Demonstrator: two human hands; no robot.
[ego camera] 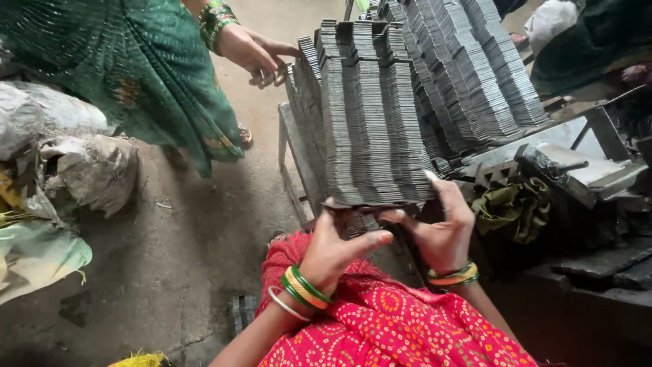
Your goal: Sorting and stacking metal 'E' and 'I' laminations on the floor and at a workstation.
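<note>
Your left hand [333,248] and right hand [438,228] cup the near end of a long stack of thin grey metal plates [370,115], which runs toward 12 o'clock on the bench [292,149]. Judged heavy, stiff, sharp-edged and prone to sliding apart; support it underneath at both lower corners. Both hands are grasping it, fingertips hidden beneath. At 11 o'clock a co-worker's hand [255,51] hovers near the far end.

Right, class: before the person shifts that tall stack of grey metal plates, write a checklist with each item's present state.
1. Left hand at the stack's bottom edge: ok.
2. Right hand against the stack's lower right side: ok.
3. Stack columns aligned and upright: ok.
4. Co-worker's hand apart from the stack: not ok, fingers reach close.
5. Neighbouring leaning rows steady: cannot tell.
</note>
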